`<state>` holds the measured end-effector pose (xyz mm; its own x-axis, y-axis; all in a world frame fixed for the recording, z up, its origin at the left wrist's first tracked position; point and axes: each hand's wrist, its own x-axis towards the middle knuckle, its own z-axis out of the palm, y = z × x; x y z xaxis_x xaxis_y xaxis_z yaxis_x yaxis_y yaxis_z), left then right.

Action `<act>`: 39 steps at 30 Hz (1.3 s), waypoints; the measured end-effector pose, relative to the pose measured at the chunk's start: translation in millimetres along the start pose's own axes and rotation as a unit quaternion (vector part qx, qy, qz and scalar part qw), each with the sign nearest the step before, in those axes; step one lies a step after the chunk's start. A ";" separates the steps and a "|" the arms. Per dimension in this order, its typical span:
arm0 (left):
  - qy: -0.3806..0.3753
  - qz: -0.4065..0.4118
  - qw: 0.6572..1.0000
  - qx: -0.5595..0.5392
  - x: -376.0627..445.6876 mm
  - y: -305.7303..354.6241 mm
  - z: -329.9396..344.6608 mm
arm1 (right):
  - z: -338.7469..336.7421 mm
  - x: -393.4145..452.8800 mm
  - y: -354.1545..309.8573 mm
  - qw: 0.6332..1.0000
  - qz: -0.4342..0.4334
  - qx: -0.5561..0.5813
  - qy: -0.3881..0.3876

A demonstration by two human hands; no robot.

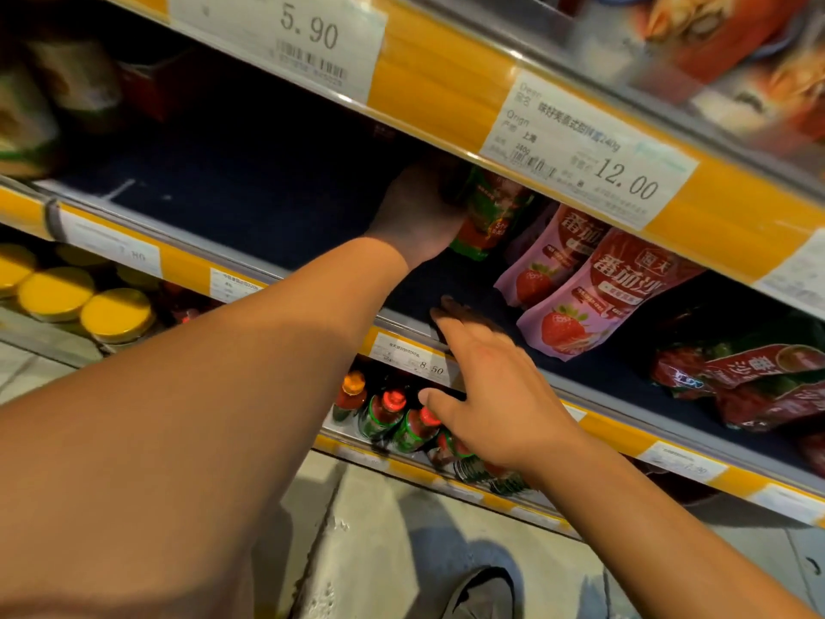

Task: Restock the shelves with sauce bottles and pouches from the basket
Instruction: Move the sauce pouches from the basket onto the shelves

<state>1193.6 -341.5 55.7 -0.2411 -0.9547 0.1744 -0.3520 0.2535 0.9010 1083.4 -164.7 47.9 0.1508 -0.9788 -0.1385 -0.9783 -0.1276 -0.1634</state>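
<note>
Fingers (439, 189) of the left hand (415, 212) wrapped the green pouch (486, 212), standing it far back beside the pink pouches (576, 297), while the right hand (495, 395) hovered spread, apparently ready to steady.

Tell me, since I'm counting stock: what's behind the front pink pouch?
A second pink pouch stands directly behind the front pink pouch, partly covered. Anything farther back is hidden by the shelf edge above.
</note>
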 end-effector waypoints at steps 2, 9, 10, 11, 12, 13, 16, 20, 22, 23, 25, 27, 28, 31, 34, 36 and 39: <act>-0.026 -0.001 0.999 0.037 -6.8 2.2 -22.5 | -3.2 1.7 -3.5 1.000 0.012 0.007 0.005; -0.094 -0.065 0.988 0.103 -51.3 18.4 -116.4 | -22.1 14.9 -49.9 0.995 0.015 0.091 0.032; -0.096 -0.069 0.988 0.100 -62.8 20.9 -130.6 | -25.5 16.3 -61.5 0.993 0.002 0.105 0.044; -0.101 -0.066 0.987 0.110 -75.1 23.6 -145.7 | -28.8 17.3 -73.5 0.991 -0.013 0.120 0.056; -0.110 -0.062 0.983 0.133 -88.7 25.2 -161.7 | -31.9 17.9 -85.8 0.988 -0.028 0.134 0.067; -0.117 -0.058 0.979 0.156 -104.3 26.5 -179.0 | -34.8 18.0 -97.7 0.985 -0.042 0.147 0.076; -0.096 -0.062 0.977 0.179 -168.2 23.9 -241.8 | -42.4 15.7 -132.1 0.976 -0.070 0.185 0.085; 0.008 -0.090 0.985 0.146 -270.9 8.5 -319.9 | -46.1 10.3 -180.2 0.964 -0.094 0.241 0.064; 0.064 -0.108 0.983 0.132 -316.9 0.3 -348.6 | -45.4 7.7 -210.9 0.959 -0.115 0.257 0.044; 0.088 -0.116 0.981 0.131 -337.9 -4.7 -361.0 | -46.2 6.6 -228.4 0.955 -0.128 0.265 0.032; 0.128 -0.138 0.974 0.123 -377.1 -17.2 -382.5 | -51.7 4.8 -267.7 0.953 -0.168 0.251 0.017; 0.164 -0.166 0.966 0.110 -413.0 -31.9 -400.1 | -58.7 3.4 -310.3 0.948 -0.212 0.237 0.004; 0.183 -0.179 0.960 0.110 -430.1 -39.9 -407.7 | -61.6 2.6 -331.8 0.946 -0.231 0.229 -0.008; 0.243 -0.215 0.941 0.098 -479.3 -65.7 -427.8 | -61.5 -1.0 -396.0 0.940 -0.281 0.181 -0.071; 0.283 -0.255 0.921 0.083 -522.5 -94.7 -440.3 | -44.7 1.8 -451.9 0.932 -0.315 0.129 -0.127; 0.298 -0.286 0.907 0.080 -547.2 -115.4 -444.5 | -24.9 3.0 -486.5 0.926 -0.321 0.113 -0.164; 0.307 -0.340 0.886 0.074 -576.6 -149.8 -448.9 | 16.4 3.0 -530.7 0.917 -0.323 0.062 -0.224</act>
<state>1791.4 101.1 -1.6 0.5932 -0.7879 -0.1651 -0.3535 -0.4392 0.8259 1605.4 -97.3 118.1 0.7637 -0.5382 -0.3564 -0.6449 -0.6111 -0.4590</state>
